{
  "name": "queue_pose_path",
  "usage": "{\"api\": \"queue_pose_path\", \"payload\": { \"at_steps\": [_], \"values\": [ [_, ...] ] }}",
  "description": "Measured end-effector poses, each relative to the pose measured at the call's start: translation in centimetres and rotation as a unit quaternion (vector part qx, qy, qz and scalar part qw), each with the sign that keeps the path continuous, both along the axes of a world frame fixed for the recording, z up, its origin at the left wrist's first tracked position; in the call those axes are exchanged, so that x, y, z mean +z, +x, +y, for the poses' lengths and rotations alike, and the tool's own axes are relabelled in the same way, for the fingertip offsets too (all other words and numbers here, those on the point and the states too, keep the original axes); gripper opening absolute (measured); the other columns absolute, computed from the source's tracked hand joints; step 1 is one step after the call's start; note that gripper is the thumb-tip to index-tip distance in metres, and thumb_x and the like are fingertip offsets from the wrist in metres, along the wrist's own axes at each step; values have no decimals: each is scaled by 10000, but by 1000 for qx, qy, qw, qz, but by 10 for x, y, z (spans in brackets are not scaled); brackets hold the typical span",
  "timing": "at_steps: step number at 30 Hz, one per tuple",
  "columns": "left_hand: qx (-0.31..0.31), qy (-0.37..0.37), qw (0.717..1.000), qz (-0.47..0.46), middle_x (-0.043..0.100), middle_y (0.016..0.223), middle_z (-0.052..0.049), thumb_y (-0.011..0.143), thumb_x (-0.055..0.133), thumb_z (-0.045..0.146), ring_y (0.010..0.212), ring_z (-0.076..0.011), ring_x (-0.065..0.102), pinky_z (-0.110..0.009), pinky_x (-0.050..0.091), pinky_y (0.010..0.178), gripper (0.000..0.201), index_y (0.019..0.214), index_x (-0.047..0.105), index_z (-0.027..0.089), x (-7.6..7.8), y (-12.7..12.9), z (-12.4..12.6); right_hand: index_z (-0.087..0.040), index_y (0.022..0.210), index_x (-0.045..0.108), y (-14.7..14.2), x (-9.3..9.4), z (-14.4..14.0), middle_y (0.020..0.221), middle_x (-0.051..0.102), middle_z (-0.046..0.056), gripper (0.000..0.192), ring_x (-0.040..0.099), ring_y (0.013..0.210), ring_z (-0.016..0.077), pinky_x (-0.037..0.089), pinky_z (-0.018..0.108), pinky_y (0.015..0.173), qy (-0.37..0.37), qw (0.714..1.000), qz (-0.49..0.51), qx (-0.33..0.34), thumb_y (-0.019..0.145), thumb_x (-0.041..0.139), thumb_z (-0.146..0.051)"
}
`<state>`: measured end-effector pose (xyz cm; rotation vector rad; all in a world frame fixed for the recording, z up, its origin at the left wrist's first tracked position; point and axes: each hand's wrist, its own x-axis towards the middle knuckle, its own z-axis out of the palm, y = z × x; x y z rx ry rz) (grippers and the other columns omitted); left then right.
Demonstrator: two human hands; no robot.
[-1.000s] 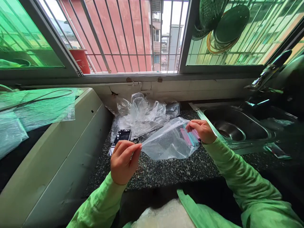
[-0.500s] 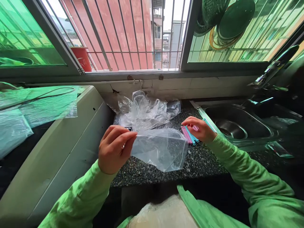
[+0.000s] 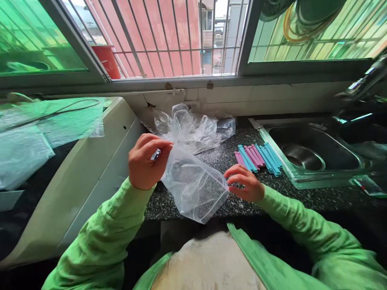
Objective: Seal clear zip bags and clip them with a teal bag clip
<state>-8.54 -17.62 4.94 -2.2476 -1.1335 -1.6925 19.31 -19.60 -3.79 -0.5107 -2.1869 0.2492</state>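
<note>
My left hand (image 3: 148, 161) pinches the upper left edge of a clear plastic bag (image 3: 196, 187) between thumb and fingers. The bag hangs slanted above the dark speckled counter (image 3: 242, 209), its lower corner near the front edge. At the bag's right corner, my right hand (image 3: 245, 183) has its fingertips closed on the film. Just beyond that hand lies a row of slim pink and blue plastic strips (image 3: 260, 157) that look like bag clips. Behind the bag sits a crumpled heap of clear plastic bags (image 3: 193, 127).
A steel sink (image 3: 320, 157) with a faucet (image 3: 363, 82) is at the right, and a knife (image 3: 255, 123) lies by its left rim. On the left stands a pale appliance (image 3: 99, 177) with plastic sheeting (image 3: 69, 119) on top. A barred window (image 3: 169, 40) runs along the back.
My right hand has come from over the strips toward me and onto the bag's right corner, uncovering more strips. The bag now hangs more slanted. The view has tilted downward.
</note>
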Motion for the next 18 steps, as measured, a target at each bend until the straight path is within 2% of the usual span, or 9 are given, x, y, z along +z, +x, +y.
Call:
{"api": "queue_pose_path", "payload": {
  "at_steps": [4,8,12,15,18],
  "values": [
    [13,-19,1000,-8,567,692,-9,738,595,201,636,-124,537,-278,437,562,31,717,615,212,4,0,1,-208,765,530,-11,-5,1,808,602,36,146,515,760,147,466,335,682,50,998,40,-7,704,554,-77],
    [55,-14,998,21,556,661,-1,740,583,207,606,-98,522,-247,434,556,70,686,617,179,7,-1,4,-204,727,518,-12,-3,-5,674,569,13,163,496,652,132,456,307,599,54,996,66,1,685,556,-51],
    [61,-18,997,49,561,648,1,729,589,202,613,-92,521,-222,439,569,74,670,616,165,6,-5,5,-194,685,497,-7,-3,-10,665,556,12,171,497,626,122,439,286,569,51,994,96,-22,686,555,-33],
    [45,-49,996,57,563,644,1,725,592,200,615,-88,517,-214,439,579,75,666,614,160,5,-7,4,-191,659,486,-1,-4,-5,668,554,8,163,504,614,115,424,272,562,15,986,150,-71,708,535,-43],
    [7,-96,995,41,545,629,0,732,586,203,580,-78,499,-207,425,547,91,664,609,148,3,-5,3,-192,642,500,3,-6,7,672,546,5,117,516,628,120,427,267,575,-75,970,192,-132,731,555,-140]
  ]
}}
